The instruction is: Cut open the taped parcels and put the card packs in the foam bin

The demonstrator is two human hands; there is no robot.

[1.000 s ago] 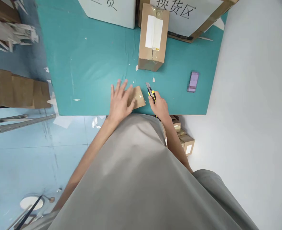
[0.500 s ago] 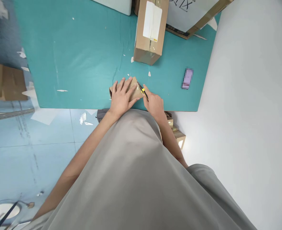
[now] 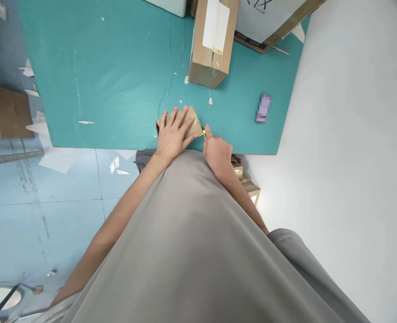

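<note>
A small brown cardboard box [image 3: 194, 125] lies at the near edge of the green table. Across its top my left hand [image 3: 173, 134] rests flat, fingers spread, pressing on it. My right hand [image 3: 218, 150] is closed around a utility knife [image 3: 204, 133] with a yellow and black body, of which only a short piece shows above the fingers. The knife is at the right end of the box, close to its edge. Whether the blade touches the cardboard is too small to tell.
On the green table [image 3: 117, 80] stand a taped carton with a white label [image 3: 208, 69] and a larger white-sided box [image 3: 266, 22] behind it. A blurred purple object [image 3: 263, 108] lies at the right. Paper scraps dot the table and floor; another carton [image 3: 15, 112] stands left.
My right hand and the knife have moved slightly down along the right end of the small box, toward me. My left hand stays on the box.
</note>
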